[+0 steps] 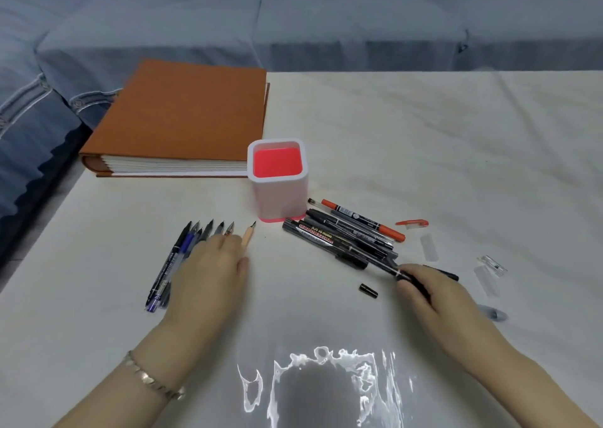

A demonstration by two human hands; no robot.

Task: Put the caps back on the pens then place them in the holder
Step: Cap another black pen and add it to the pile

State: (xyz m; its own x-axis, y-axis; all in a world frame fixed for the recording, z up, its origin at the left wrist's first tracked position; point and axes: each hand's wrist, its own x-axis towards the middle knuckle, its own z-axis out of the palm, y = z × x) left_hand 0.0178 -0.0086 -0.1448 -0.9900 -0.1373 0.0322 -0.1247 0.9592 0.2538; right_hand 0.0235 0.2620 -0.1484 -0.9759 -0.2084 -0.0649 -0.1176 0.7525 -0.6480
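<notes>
A white pen holder with a pink inside stands mid-table. Left of it lies a row of several uncapped pens, tips pointing away; my left hand rests flat on their lower halves. To the holder's right sits a pile of capped markers and pens. My right hand grips a thin black pen at the pile's near end. Loose caps lie around: a small black cap, an orange cap, and clear caps at the right.
A thick orange binder lies behind and left of the holder. A blue sofa runs along the far side and left of the table. A shiny reflective patch sits on the tablecloth at the near edge.
</notes>
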